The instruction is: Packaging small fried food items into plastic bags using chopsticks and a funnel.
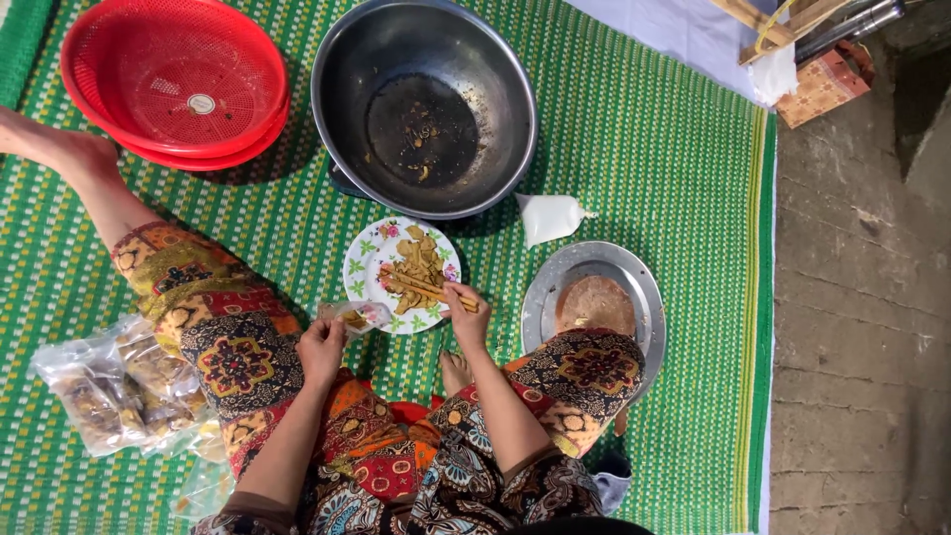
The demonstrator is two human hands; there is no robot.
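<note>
Filling a small bag from the flowered plate

The left hand [321, 349] grips a clear bag [355, 316] beside the plate [367, 260], mouth toward it; the right hand [466, 315] pinches chopsticks [428, 289] over the fried pieces [416, 266].

Beside the dull, scuffed metal bowl [424, 104]: glossy red plastic baskets [175, 79], a woven green mat [654, 149], a shiny metal tray [634, 272].

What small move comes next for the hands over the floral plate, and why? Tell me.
Probably carry the chopsticks' load across into the small clear plastic bag. The right hand holds wooden chopsticks on brown fried pieces on the round floral plate, while the left hand holds the bag beside it.
</note>
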